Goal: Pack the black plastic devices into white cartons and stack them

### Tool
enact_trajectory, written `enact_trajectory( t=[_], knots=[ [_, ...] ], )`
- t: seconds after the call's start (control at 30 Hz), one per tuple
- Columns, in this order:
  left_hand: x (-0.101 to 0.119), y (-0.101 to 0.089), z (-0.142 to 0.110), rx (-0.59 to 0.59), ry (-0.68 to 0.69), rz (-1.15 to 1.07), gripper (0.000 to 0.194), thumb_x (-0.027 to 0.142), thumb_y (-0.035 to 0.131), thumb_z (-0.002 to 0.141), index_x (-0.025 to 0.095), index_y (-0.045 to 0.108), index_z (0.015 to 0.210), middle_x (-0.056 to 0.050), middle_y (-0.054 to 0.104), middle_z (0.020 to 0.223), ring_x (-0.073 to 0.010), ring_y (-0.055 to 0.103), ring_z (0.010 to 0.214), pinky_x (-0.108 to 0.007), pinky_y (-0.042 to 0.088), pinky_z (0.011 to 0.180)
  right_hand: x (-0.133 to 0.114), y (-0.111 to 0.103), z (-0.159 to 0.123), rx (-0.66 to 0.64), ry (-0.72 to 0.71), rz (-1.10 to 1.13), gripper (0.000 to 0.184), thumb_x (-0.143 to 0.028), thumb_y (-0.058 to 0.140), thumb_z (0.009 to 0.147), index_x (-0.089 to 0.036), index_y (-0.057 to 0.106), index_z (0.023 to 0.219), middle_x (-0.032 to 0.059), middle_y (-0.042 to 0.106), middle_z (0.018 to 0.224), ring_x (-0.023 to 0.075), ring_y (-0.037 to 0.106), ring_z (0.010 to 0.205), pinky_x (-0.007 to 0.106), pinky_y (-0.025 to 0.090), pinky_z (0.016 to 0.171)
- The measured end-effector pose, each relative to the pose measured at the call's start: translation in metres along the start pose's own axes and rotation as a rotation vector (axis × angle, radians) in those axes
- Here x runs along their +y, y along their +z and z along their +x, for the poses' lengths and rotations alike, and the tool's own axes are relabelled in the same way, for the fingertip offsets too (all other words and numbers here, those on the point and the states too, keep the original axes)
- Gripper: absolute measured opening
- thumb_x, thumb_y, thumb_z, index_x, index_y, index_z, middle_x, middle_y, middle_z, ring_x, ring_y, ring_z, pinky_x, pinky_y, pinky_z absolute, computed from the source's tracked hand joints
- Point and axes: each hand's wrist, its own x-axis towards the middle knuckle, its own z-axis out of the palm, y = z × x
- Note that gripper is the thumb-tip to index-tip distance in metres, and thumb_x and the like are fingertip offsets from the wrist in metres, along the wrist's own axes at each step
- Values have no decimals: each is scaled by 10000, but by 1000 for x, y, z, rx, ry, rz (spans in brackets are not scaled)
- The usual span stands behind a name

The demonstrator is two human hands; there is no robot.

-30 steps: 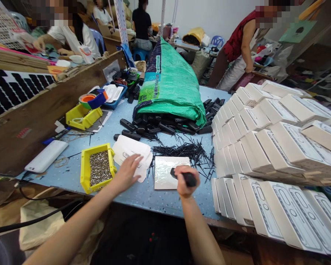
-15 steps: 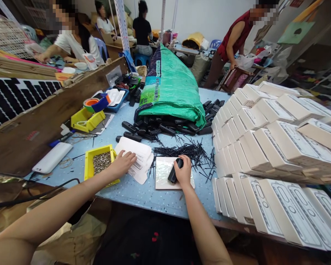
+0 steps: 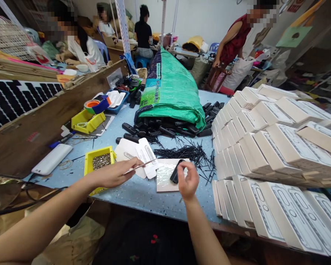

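Note:
My left hand [image 3: 118,172] pinches a thin card [image 3: 140,167], seen nearly edge-on, above the pale board. Beneath and beyond it lie white cards with printed outlines [image 3: 147,156], spread on the blue table. The pale board [image 3: 164,180] has a shiny clear film on top. A black oblong plastic piece [image 3: 175,176] rests tilted on its right half. My right hand [image 3: 189,180] is beside that piece, thumb and fingertips brought together. Whatever may be between those fingertips is hidden.
A yellow bin [image 3: 86,162] of small metal parts stands at left. Thin black sticks [image 3: 182,151] lie beyond the board. A green sack [image 3: 176,84] spills black pieces. Stacked white boxes [image 3: 248,147] line the right. A phone-like white slab [image 3: 52,158] lies left; several people work behind.
My left hand has lifted a card off the pile and moved right. My right hand has drawn back from around the black piece, which now lies on the board.

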Motion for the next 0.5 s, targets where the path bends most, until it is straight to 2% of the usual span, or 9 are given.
enact_trajectory(
  t=[0.03,0.1,0.17,0.2,0.27,0.33,0.4,0.47,0.5],
  knots=[
    [8,7,-4,-22,-35,-172,249,242,532,811,233,678,1012,-58,693,957,-216,640,821,-268,496,724,-18,4,0,-111,-88,9,234,-223,572,841,-245,636,1065,63,597,960,189,566,925,380,475,864],
    [16,29,-7,-51,-107,-430,195,275,559,786,208,701,900,-58,698,854,-221,634,753,-269,503,660,-46,13,0,-329,-201,-48,352,-278,625,824,-294,621,1176,79,582,1121,239,536,1089,440,434,971],
    [16,53,-7,14,-144,-572,115,264,631,713,195,689,784,-47,681,766,-212,623,713,-267,505,641,-58,22,-1,-454,-240,-125,396,-341,664,808,-304,615,1199,78,541,1227,267,472,1192,468,372,1043],
    [14,63,-6,30,-132,-622,181,262,669,675,196,687,842,-44,680,788,-211,627,738,-272,510,666,-58,24,-2,-495,-240,-145,348,-354,670,808,-290,640,1149,77,548,1211,263,470,1183,461,371,1037],
    [6,77,-7,39,-114,-665,528,276,743,609,212,620,1118,-51,683,929,-219,639,851,-295,513,754,-53,23,-7,-607,-220,-149,178,-350,677,810,-249,685,957,67,586,1108,235,498,1090,421,403,967],
    [-2,81,-11,61,-178,-587,901,305,808,547,225,422,1357,-52,682,957,-226,645,851,-308,511,758,-46,18,-16,-719,-141,-135,134,-342,684,810,-216,665,772,50,604,1006,211,501,1011,387,411,903],
    [-5,76,-18,72,-247,-415,1040,338,823,555,221,290,1441,-35,688,870,-226,645,764,-305,504,716,-39,13,-26,-764,-16,-85,196,-349,691,805,-199,635,693,39,602,960,197,496,984,368,401,886],
    [-2,69,-23,49,-210,-277,887,371,759,664,240,331,1430,-51,692,887,-234,647,776,-310,495,739,-32,12,-33,-679,129,32,230,-368,700,795,-189,626,670,36,585,942,185,501,978,353,397,901],
    [1,67,-24,37,-158,-241,736,369,704,729,257,401,1390,-71,687,962,-239,648,840,-316,488,783,-29,14,-36,-581,205,129,239,-388,685,804,-189,631,685,36,574,941,172,511,959,338,406,897]
  ],
)
